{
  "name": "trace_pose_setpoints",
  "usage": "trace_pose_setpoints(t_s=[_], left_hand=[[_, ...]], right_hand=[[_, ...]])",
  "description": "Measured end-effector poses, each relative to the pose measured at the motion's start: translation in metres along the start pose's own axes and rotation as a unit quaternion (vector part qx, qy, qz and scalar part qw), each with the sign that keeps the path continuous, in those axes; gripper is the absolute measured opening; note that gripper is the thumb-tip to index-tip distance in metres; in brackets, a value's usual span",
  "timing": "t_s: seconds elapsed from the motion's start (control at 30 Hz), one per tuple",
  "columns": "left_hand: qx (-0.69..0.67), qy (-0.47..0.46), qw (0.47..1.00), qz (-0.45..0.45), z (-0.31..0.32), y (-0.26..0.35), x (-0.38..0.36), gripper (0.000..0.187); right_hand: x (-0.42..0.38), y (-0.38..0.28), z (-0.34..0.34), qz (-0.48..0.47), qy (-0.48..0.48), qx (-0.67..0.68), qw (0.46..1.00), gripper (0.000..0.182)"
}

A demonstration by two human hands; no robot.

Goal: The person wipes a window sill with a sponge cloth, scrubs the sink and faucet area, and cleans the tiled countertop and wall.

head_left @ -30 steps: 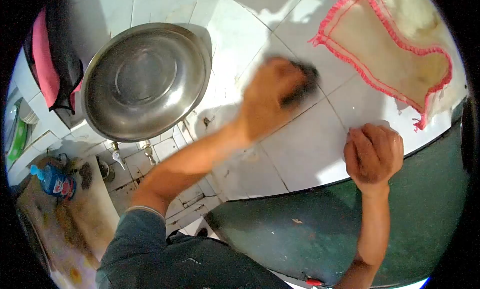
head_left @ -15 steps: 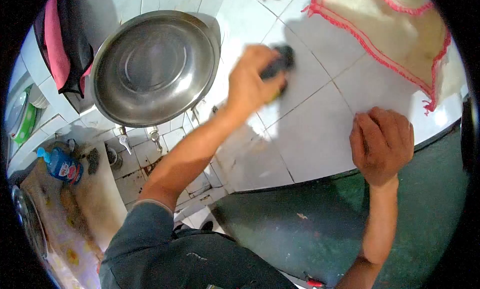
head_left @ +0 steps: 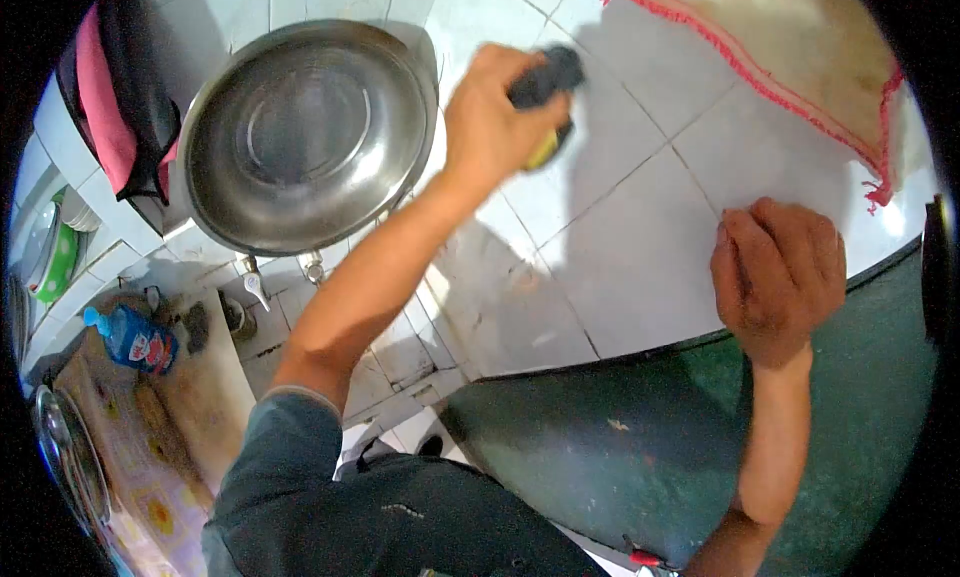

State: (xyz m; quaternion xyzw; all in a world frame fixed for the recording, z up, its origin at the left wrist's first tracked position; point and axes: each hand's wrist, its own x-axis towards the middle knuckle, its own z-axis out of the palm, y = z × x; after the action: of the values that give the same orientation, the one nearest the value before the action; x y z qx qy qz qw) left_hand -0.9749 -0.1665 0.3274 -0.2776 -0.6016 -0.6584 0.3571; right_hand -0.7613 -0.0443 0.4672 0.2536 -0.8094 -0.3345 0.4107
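Note:
My left hand [head_left: 497, 117] is closed around a scrubber [head_left: 548, 77] with a black body and a yellow part below it. It is held over the white tiled counter [head_left: 640, 217], to the right of a large round steel pan [head_left: 310, 127]. Whether the scrubber touches the tiles cannot be made out. My right hand [head_left: 780, 277] is at the counter's front edge, its fingers curled in; nothing shows in them, and the palm is hidden. Beyond that hand lies a cream cloth [head_left: 800, 52] with pink edging.
Two taps [head_left: 254, 282] are below the pan. At lower left stands a blue bottle [head_left: 135, 337] beside a pale board [head_left: 225, 377]. A pink and black cloth [head_left: 110, 117] hangs at upper left. The dark green surface [head_left: 650, 447] borders the counter's near edge.
My left hand has moved a little up and left with the scrubber. My right hand appears slightly further right. The whole view has shifted a bit.

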Motion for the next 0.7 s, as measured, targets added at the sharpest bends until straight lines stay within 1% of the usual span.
trace_pose_setpoints(t_s=[0.07, 0.1, 0.13, 0.2, 0.27, 0.3, 0.33, 0.4, 0.47, 0.5, 0.53, 0.57, 0.6, 0.63, 0.67, 0.7], left_hand=[[-0.057, 0.048, 0.983, -0.169, 0.002, -0.024, 0.023, 0.035], [0.005, 0.02, 0.987, -0.16, -0.003, -0.025, 0.035, 0.035], [0.004, 0.019, 0.987, -0.157, 0.0, -0.014, 0.032, 0.035], [-0.034, 0.011, 0.999, 0.005, 0.011, 0.02, 0.004, 0.036], [-0.065, -0.076, 0.987, 0.123, 0.009, 0.057, -0.025, 0.04], [-0.066, -0.098, 0.987, 0.112, 0.008, 0.064, -0.03, 0.041], [-0.065, -0.098, 0.987, 0.11, 0.007, 0.057, -0.025, 0.041], [-0.007, -0.04, 0.996, 0.073, 0.007, 0.022, 0.007, 0.039], [-0.041, 0.032, 0.996, -0.073, 0.006, -0.031, 0.053, 0.036], [-0.095, 0.04, 0.99, -0.099, 0.003, -0.054, 0.074, 0.021], [-0.149, 0.05, 0.98, -0.124, -0.001, -0.062, 0.085, 0.019], [-0.149, 0.05, 0.98, -0.125, 0.0, -0.067, 0.082, 0.019], [-0.061, 0.05, 0.989, -0.122, 0.001, -0.067, 0.078, 0.028], [0.028, 0.05, 0.991, -0.119, 0.0, -0.064, 0.071, 0.043], [-0.06, 0.052, 0.992, -0.103, 0.01, -0.042, 0.042, 0.033], [-0.023, 0.032, 0.999, -0.038, 0.01, -0.009, 0.011, 0.034]], right_hand=[[0.0, 0.0, 0.001, -0.003, 0.0, 0.009, 1.0, 0.018], [0.001, 0.001, 0.001, -0.005, 0.008, 0.012, 1.0, 0.019], [0.001, 0.001, -0.001, -0.003, 0.009, 0.009, 1.0, 0.019], [0.001, 0.0, -0.001, 0.008, 0.0, 0.012, 1.0, 0.019], [0.0, 0.0, 0.0, 0.003, 0.002, 0.011, 1.0, 0.019], [0.0, 0.0, 0.001, -0.001, 0.004, 0.007, 1.0, 0.019], [-0.001, 0.0, 0.001, -0.002, 0.003, 0.009, 1.0, 0.019], [-0.001, 0.001, 0.003, -0.002, 0.018, 0.018, 1.0, 0.018], [-0.001, 0.001, 0.002, -0.001, 0.011, 0.015, 1.0, 0.018], [-0.002, 0.001, 0.001, -0.003, 0.006, 0.014, 1.0, 0.018], [-0.002, 0.001, 0.001, -0.003, 0.006, 0.015, 1.0, 0.018], [-0.002, 0.001, 0.0, 0.0, -0.003, 0.012, 1.0, 0.018], [-0.002, 0.0, 0.0, 0.004, -0.009, 0.007, 1.0, 0.018], [-0.002, 0.0, 0.0, 0.003, -0.007, 0.01, 1.0, 0.018], [-0.003, 0.001, 0.0, 0.004, -0.006, 0.01, 1.0, 0.017], [-0.004, 0.002, 0.0, 0.004, -0.005, 0.012, 1.0, 0.017]])
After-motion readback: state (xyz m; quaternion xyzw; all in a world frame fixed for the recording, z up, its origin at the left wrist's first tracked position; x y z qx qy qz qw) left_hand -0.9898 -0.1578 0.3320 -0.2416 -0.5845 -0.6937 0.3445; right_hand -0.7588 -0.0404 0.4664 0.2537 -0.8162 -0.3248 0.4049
